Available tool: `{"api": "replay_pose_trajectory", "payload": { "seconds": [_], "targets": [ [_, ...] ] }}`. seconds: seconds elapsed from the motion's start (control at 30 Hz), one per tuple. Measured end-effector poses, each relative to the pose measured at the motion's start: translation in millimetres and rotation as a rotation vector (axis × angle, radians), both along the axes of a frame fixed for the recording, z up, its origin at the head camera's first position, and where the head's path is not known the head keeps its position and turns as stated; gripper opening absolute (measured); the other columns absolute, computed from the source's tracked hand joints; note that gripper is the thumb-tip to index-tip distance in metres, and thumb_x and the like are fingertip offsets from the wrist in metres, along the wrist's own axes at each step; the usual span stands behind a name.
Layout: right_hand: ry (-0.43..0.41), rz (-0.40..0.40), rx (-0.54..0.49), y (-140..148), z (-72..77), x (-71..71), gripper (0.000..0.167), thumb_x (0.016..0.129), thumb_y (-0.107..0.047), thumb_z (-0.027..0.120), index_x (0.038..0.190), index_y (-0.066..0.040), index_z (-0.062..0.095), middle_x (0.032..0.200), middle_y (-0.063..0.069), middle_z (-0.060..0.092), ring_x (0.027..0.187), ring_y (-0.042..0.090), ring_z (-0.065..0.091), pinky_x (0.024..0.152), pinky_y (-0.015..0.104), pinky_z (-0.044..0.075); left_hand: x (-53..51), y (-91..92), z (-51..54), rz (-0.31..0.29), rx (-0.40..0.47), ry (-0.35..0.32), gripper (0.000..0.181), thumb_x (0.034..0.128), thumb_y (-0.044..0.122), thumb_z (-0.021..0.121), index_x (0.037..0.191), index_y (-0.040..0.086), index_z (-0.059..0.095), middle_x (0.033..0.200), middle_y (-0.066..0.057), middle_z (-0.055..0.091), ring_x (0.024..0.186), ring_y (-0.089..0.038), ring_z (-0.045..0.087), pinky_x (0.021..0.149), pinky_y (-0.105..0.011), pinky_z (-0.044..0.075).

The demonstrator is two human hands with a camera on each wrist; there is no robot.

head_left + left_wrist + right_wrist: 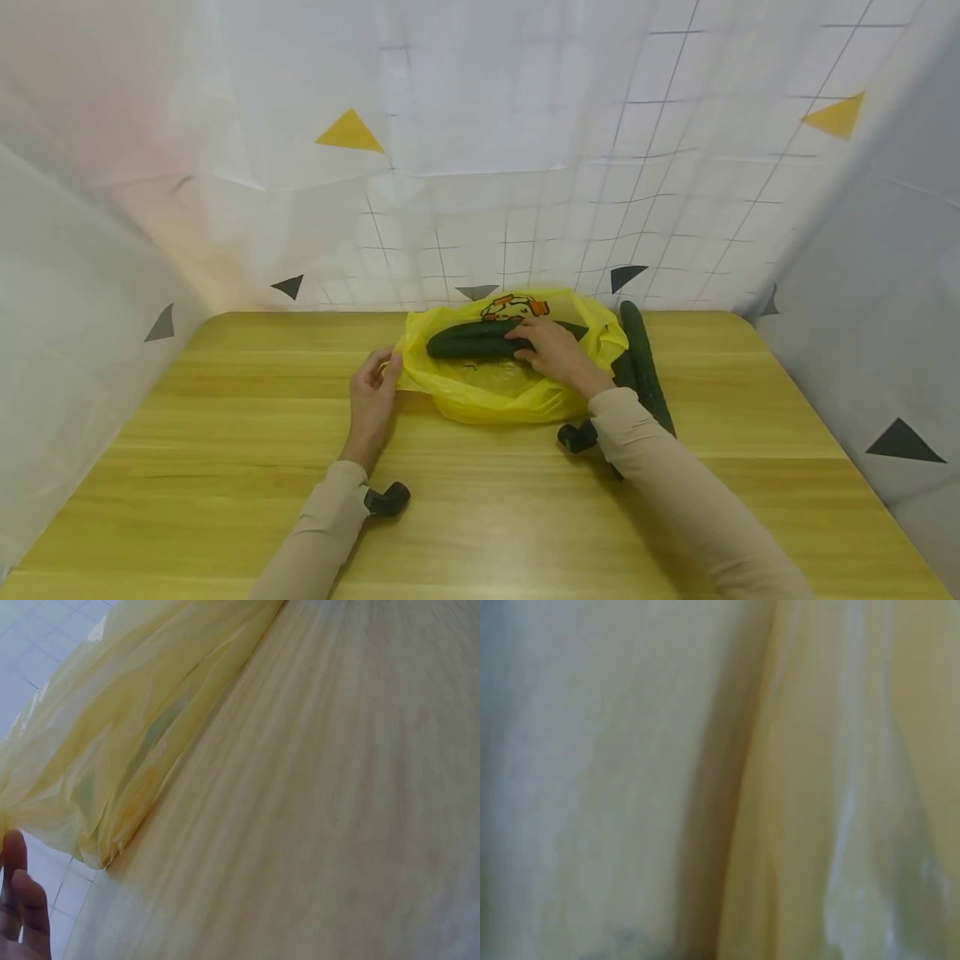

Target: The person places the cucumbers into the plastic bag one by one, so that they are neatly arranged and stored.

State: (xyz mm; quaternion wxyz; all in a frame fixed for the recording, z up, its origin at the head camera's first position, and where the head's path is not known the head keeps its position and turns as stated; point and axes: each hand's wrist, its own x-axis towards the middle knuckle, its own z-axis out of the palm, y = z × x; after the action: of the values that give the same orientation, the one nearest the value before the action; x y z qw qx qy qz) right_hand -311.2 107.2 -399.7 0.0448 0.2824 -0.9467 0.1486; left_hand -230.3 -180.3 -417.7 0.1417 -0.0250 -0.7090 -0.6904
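Head view, left hand (372, 400) pinching yellow bag (491, 404), right hand (557, 353) gripping cucumbers (471, 345) inside it

Cucumbers (472, 347) part-hidden by right fingers (527, 327), yellow bag (802, 787) blurred in right-wrist view

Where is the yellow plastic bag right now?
In the head view, the yellow plastic bag lies at the far middle of the table, with the left hand at its left rim, the right hand at its opening and cucumbers just to its right.
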Motion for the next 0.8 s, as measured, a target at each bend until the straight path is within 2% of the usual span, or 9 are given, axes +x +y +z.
{"api": "replay_pose_trajectory", "payload": {
  "seconds": [0.47, 0.8],
  "targets": [
    [0.017, -0.054, 0.016, -2.6, -0.6, 3.9, 0.032, 0.089, -0.023, 0.067, 0.12, -0.017, 0.065, 0.121, 0.006, 0.06, 0.107, 0.025, 0.059, 0.086, 0.044, 0.051, 0.5, -0.6, 0.3, -0.008, 0.016, -0.006, 0.027, 0.0958, 0.019, 0.056, 0.113, 0.001, 0.063, 0.112, -0.007, 0.062, 0.093, -0.006, 0.058, 0.079, -0.016, 0.047],
    [0.01, -0.077, 0.031, -4.1, 0.2, 6.6, 0.032, 0.089, -0.023, 0.066, 0.121, -0.018, 0.064, 0.117, 0.005, 0.06, 0.102, 0.024, 0.06, 0.082, 0.041, 0.052, 0.9, -0.3, -0.2, -0.004, 0.002, 0.002, 0.027, 0.096, 0.02, 0.056, 0.114, 0.001, 0.063, 0.112, -0.005, 0.063, 0.098, -0.007, 0.058, 0.083, -0.016, 0.047]
  ]
}}
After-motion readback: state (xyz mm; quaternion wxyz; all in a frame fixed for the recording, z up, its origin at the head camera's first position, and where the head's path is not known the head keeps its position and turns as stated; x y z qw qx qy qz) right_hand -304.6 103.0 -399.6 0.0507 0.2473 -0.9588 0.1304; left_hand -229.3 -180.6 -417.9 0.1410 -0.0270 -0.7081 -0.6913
